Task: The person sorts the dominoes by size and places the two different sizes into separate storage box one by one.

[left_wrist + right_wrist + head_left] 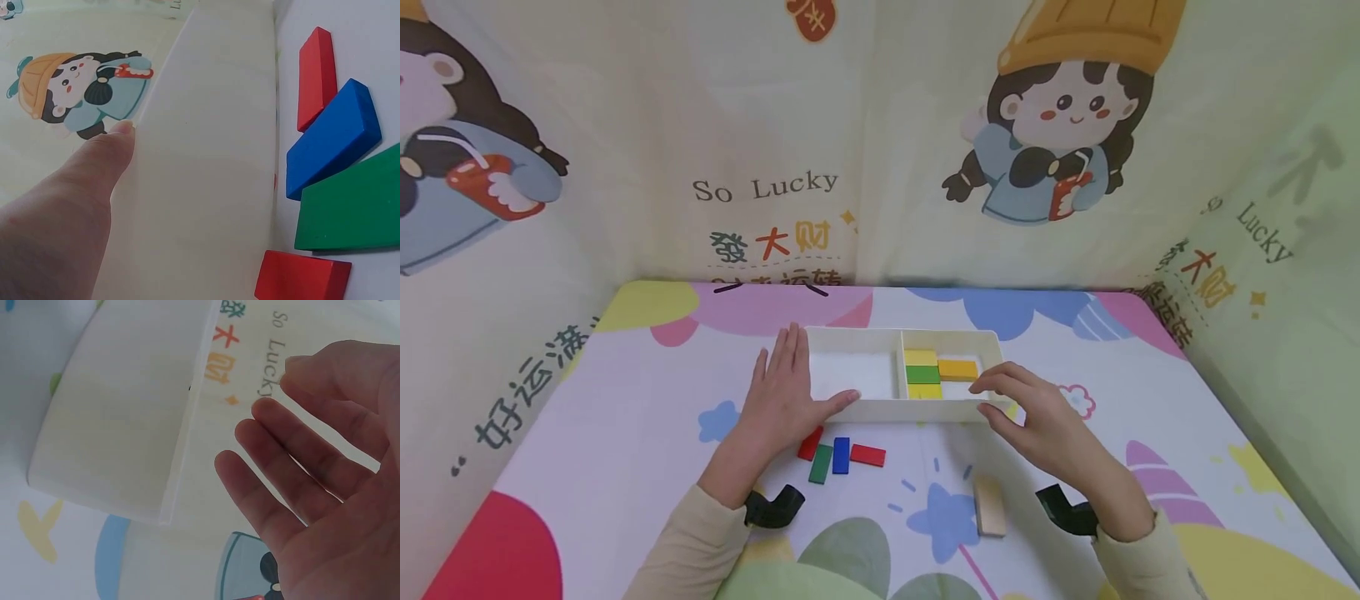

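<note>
A white two-compartment box [917, 412] lies lengthwise on the table. My left hand [784, 390] rests against its left end, fingers straight and thumb [94, 169] reaching over the front rim. At the right end hovers my right hand [1047, 417], its fingers loosely bent with nothing between them. Inside the right compartment are two yellow blocks, a green block [922, 375] between them, and an orange block [958, 371] beside. Before the box lie a red block [868, 455], a blue block [841, 456], a dark green block [821, 463] and another red block [809, 442], partly hidden.
A plain wooden block [989, 506] lies nearer the front, between the forearms. The table [647, 467] has a colourful printed cover. A printed curtain [910, 167] hangs behind the table and along its sides. Black wrist-camera mounts [775, 507] sit on both wrists.
</note>
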Tool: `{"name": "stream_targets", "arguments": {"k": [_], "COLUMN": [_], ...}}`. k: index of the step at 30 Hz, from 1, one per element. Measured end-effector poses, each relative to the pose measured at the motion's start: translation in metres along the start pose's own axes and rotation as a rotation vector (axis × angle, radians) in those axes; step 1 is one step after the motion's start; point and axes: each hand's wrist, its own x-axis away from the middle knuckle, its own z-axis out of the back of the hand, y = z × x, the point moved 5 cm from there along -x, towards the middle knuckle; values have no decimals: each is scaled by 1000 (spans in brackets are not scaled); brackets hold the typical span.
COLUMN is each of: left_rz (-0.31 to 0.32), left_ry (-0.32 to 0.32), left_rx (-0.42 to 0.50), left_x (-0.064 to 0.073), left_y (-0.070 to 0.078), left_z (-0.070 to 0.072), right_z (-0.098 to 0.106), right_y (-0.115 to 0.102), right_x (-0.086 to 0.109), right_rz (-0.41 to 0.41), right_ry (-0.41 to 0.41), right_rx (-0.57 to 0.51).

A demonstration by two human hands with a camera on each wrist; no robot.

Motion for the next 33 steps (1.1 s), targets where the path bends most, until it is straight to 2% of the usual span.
{"name": "stream_targets", "arguments": {"k": [8, 16, 21, 29, 33], "left_rz": [6, 12, 13, 9, 12], "left_ry": [17, -5, 0, 6, -6], "left_rx": [3, 12, 3, 3, 4], "left_x": [0, 2, 2, 0, 0], "left_y": [0, 1, 1, 2, 2], "left_z": [1, -1, 0, 2, 2], "right_z": [-4, -9, -13, -17, -23], "right_y": [-5, -10, -12, -13, -11], "right_x": [14, 30, 38, 51, 60], "right_rz": [21, 6, -16, 27, -3], "right_ry": [16, 24, 3, 13, -18], "right_rx": [-46, -83, -90, -119, -148]}}
